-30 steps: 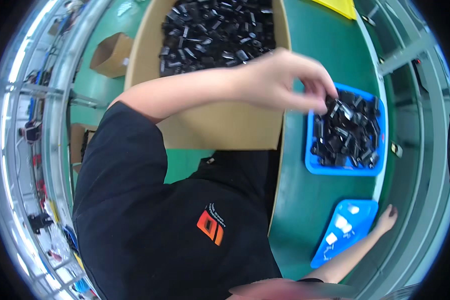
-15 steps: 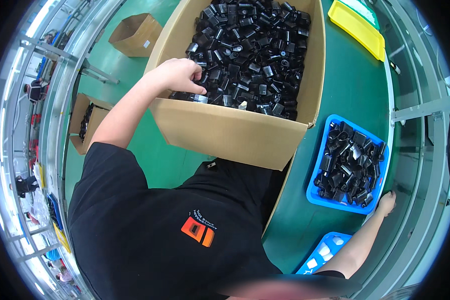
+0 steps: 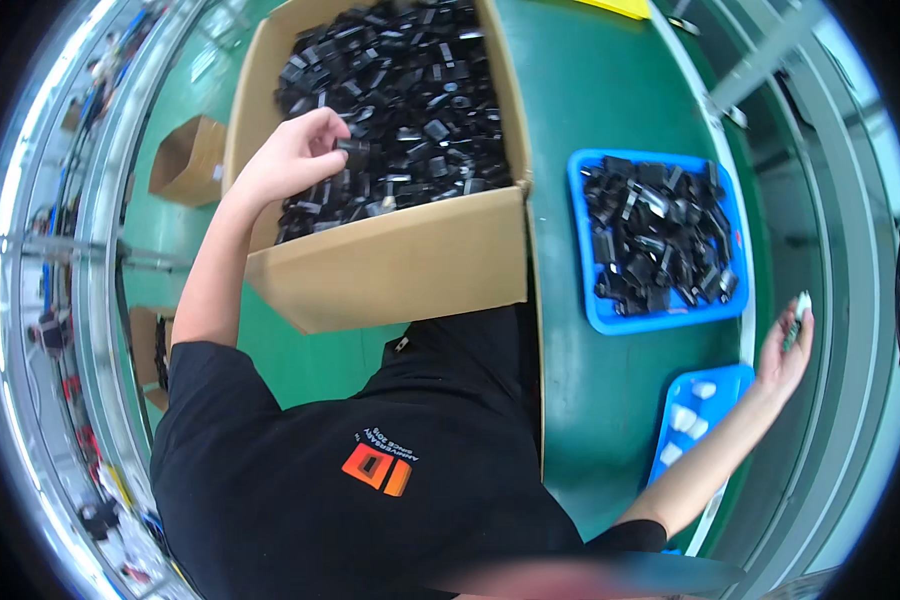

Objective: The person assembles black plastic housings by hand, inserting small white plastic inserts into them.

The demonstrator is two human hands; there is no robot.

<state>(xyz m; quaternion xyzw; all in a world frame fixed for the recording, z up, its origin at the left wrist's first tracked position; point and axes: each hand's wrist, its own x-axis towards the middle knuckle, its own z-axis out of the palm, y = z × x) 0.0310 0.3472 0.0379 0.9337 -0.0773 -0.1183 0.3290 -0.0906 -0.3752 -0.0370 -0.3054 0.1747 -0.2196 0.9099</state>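
Note:
My left hand (image 3: 305, 158) is over the near left part of a big cardboard box (image 3: 400, 255) heaped with small black plastic parts (image 3: 410, 95). Between its thumb and fingers it pinches one black plastic part (image 3: 352, 148), slightly blurred. Out at the far right, past the blue trays, my right hand (image 3: 785, 360) is closed around a slim green-and-white piece (image 3: 796, 322). That piece resembles a small circuit board with a white end, but its exact kind cannot be told.
A blue tray (image 3: 595, 315) of black parts stands on the green tabletop (image 3: 580, 400). Nearer me, a smaller blue tray (image 3: 725, 376) with white pieces lies partly under my right forearm. A yellow tray (image 3: 625, 5) shows at the top edge. Smaller cardboard boxes (image 3: 195, 165) stand at left.
The view has shifted, moving the box left in the picture. My left hand has lifted a black part from the heap. The green-and-white piece in my right hand has come into sight.

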